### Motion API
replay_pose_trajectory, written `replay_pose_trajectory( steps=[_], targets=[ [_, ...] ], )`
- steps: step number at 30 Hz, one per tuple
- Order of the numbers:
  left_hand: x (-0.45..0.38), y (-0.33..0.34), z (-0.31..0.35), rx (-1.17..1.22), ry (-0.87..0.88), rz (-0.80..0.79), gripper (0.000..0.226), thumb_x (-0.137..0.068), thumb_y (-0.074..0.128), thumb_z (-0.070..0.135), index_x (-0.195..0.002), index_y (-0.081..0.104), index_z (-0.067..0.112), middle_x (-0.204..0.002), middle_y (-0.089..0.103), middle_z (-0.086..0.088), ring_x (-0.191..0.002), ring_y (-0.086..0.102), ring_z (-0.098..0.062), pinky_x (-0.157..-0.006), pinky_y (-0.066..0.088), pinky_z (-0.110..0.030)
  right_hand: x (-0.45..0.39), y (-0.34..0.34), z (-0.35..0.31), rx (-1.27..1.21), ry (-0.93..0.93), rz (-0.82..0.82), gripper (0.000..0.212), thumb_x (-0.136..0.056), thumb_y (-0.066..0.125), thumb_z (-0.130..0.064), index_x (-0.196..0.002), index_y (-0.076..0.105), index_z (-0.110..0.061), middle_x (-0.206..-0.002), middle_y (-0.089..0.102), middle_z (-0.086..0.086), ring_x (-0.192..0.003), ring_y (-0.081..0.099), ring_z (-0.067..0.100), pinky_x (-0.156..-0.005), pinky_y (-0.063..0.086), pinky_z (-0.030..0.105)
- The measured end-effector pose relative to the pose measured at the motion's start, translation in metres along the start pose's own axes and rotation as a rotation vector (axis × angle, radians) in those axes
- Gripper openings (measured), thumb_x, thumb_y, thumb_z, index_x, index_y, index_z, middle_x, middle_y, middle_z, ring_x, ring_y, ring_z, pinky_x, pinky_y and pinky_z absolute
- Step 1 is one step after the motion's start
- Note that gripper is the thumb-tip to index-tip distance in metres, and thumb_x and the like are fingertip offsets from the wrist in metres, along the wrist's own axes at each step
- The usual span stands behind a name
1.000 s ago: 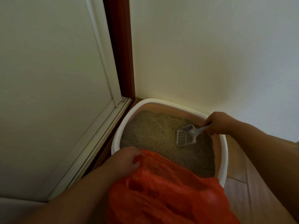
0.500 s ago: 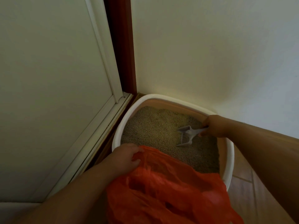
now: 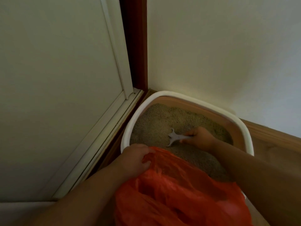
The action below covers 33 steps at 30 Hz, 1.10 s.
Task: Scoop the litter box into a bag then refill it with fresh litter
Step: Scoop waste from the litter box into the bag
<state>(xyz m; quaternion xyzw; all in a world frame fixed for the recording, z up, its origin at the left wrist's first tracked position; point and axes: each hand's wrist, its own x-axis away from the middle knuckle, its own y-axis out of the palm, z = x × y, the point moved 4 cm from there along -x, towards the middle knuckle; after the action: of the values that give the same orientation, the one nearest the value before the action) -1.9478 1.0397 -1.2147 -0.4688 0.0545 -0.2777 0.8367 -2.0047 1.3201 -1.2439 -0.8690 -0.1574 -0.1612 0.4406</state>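
Two bare hands work over one litter box (image 3: 128, 132) wedged in a corner. Left hand (image 3: 136, 158) grips the rim of one orange plastic bag (image 3: 179, 193), which drapes over the box's near edge. Right hand (image 3: 199, 136), beyond the bag, holds the handle of one white scoop (image 3: 173, 138), its head dug into grey litter (image 3: 156, 123).

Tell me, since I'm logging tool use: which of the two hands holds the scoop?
The right hand grips the scoop by its handle, down in the litter box. The left hand instead grips the orange bag.
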Motion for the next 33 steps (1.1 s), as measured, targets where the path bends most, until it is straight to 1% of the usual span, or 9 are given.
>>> replay_pose_trajectory(
  steps=[2, 4, 10, 16, 19, 23, 27, 30, 33],
  targets=[
    [0.000, 0.000, 0.001, 0.000, -0.001, 0.011, 0.044, -0.094, 0.066, 0.030, -0.138, 0.062, 0.030, -0.132, 0.060, 0.013, -0.122, 0.052, 0.000, -0.104, 0.038, -0.014, 0.001, 0.015, -0.003, -0.111, 0.016, 0.025, 0.022, -0.090, 0.075, -0.034, -0.108, 0.077, -0.024, -0.076, 0.068, -0.007, -0.062, 0.060, 0.012, -0.051, 0.047, 0.020],
    [0.000, 0.000, 0.002, -0.014, -0.009, 0.006, 0.043, -0.094, 0.066, 0.030, -0.137, 0.062, 0.031, -0.130, 0.061, 0.013, -0.121, 0.052, -0.001, -0.104, 0.038, -0.016, 0.004, 0.025, 0.002, -0.209, 0.045, 0.044, 0.024, -0.088, 0.076, -0.035, -0.110, 0.077, -0.026, -0.086, 0.073, 0.001, -0.076, 0.069, 0.028, -0.065, 0.058, 0.039],
    [0.000, 0.003, 0.001, -0.020, -0.037, -0.001, 0.045, -0.093, 0.067, 0.032, -0.137, 0.062, 0.032, -0.131, 0.061, 0.013, -0.122, 0.053, -0.002, -0.107, 0.043, -0.023, 0.021, 0.035, 0.014, -0.492, 0.115, 0.068, 0.029, -0.087, 0.078, -0.028, -0.116, 0.074, -0.024, -0.089, 0.076, 0.000, -0.072, 0.074, 0.016, -0.062, 0.061, 0.029],
    [0.003, 0.003, 0.001, 0.003, -0.037, 0.003, 0.044, -0.094, 0.067, 0.030, -0.138, 0.061, 0.031, -0.132, 0.060, 0.012, -0.122, 0.052, -0.002, -0.103, 0.037, -0.014, 0.033, 0.004, 0.023, -0.585, 0.107, 0.218, 0.038, -0.077, 0.084, -0.033, -0.114, 0.077, -0.026, -0.093, 0.076, 0.012, -0.082, 0.065, 0.045, -0.074, 0.057, 0.044],
    [0.003, 0.002, 0.002, 0.005, -0.038, 0.002, 0.044, -0.094, 0.066, 0.029, -0.138, 0.061, 0.031, -0.131, 0.060, 0.012, -0.121, 0.052, -0.001, -0.103, 0.037, -0.013, 0.044, -0.009, 0.027, -0.600, 0.078, 0.274, 0.025, -0.078, 0.085, -0.031, -0.102, 0.079, -0.036, -0.102, 0.073, 0.022, -0.094, 0.062, 0.051, -0.084, 0.056, 0.059],
    [0.002, 0.002, 0.004, -0.015, -0.047, -0.016, 0.044, -0.094, 0.066, 0.029, -0.138, 0.061, 0.030, -0.134, 0.060, 0.012, -0.124, 0.052, -0.002, -0.108, 0.041, -0.022, 0.064, -0.012, 0.032, -0.551, 0.066, 0.247, 0.025, -0.083, 0.082, -0.027, -0.106, 0.077, -0.032, -0.100, 0.076, 0.003, -0.090, 0.069, 0.023, -0.077, 0.053, 0.029],
    [0.001, 0.002, 0.004, -0.025, -0.047, -0.024, 0.043, -0.093, 0.067, 0.030, -0.136, 0.062, 0.031, -0.133, 0.061, 0.011, -0.121, 0.055, -0.003, -0.106, 0.044, -0.025, 0.076, -0.013, 0.034, -0.515, 0.068, 0.223, 0.029, -0.082, 0.083, -0.026, -0.110, 0.078, -0.027, -0.090, 0.077, -0.001, -0.085, 0.069, 0.028, -0.078, 0.053, 0.033],
    [0.001, 0.002, 0.003, -0.015, -0.048, -0.015, 0.043, -0.093, 0.068, 0.030, -0.136, 0.063, 0.031, -0.132, 0.062, 0.011, -0.119, 0.056, -0.002, -0.105, 0.045, -0.024, 0.081, -0.019, 0.031, -0.558, 0.081, 0.224, 0.030, -0.082, 0.083, -0.022, -0.111, 0.078, -0.020, -0.079, 0.076, -0.011, -0.065, 0.064, 0.000, -0.068, 0.053, 0.020],
    [0.001, 0.002, 0.004, -0.032, -0.053, -0.026, 0.044, -0.094, 0.067, 0.030, -0.137, 0.062, 0.031, -0.132, 0.061, 0.010, -0.119, 0.057, -0.004, -0.104, 0.046, -0.026, 0.083, -0.024, 0.026, -0.572, 0.076, 0.240, 0.030, -0.084, 0.082, -0.019, -0.113, 0.076, -0.019, -0.062, 0.069, -0.016, -0.049, 0.053, -0.006, -0.055, 0.042, 0.013]
  ],
)
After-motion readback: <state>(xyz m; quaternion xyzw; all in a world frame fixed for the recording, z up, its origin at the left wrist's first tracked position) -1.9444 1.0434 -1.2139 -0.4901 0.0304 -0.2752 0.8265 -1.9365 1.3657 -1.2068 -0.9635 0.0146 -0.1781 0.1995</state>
